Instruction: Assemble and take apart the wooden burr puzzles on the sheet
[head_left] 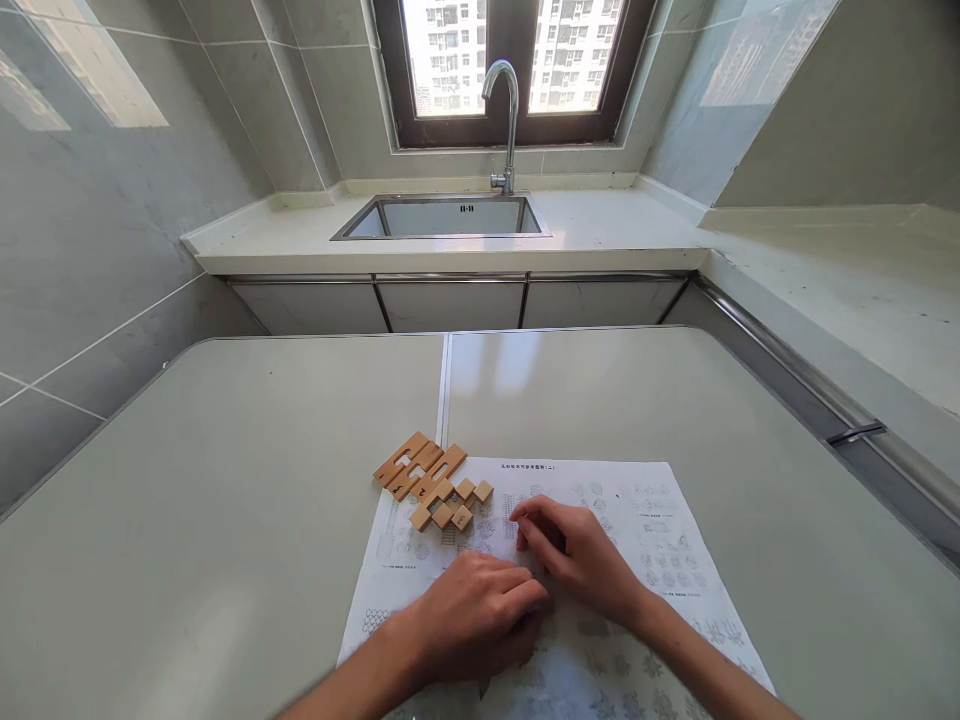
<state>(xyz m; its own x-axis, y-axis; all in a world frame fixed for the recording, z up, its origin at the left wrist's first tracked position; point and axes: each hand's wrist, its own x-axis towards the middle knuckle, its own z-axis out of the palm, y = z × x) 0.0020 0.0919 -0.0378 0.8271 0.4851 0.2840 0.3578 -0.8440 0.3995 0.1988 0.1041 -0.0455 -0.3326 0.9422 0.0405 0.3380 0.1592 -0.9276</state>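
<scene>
Wooden puzzle pieces point(431, 467) with slots and notches lie side by side, partly over the upper left corner of a printed sheet point(637, 500). Several show dark numbers on top. My left hand point(487, 610) rests on the sheet below them, its fingers curled under and out of sight. A small dark pointed shape shows beneath it; I cannot tell what it is. To the right of the pieces, my right hand point(574, 550) sits over the sheet with its fingers bent in and closed. Nothing shows in it, and it is apart from the wood.
The sheet of small line drawings lies on a pale table point(225, 480) with a seam point(445, 390) down its middle. Beyond the table stands a counter point(615, 225) with a sink point(442, 237) and a tall faucet point(511, 130). Tiled walls and another ledge point(847, 290) flank it.
</scene>
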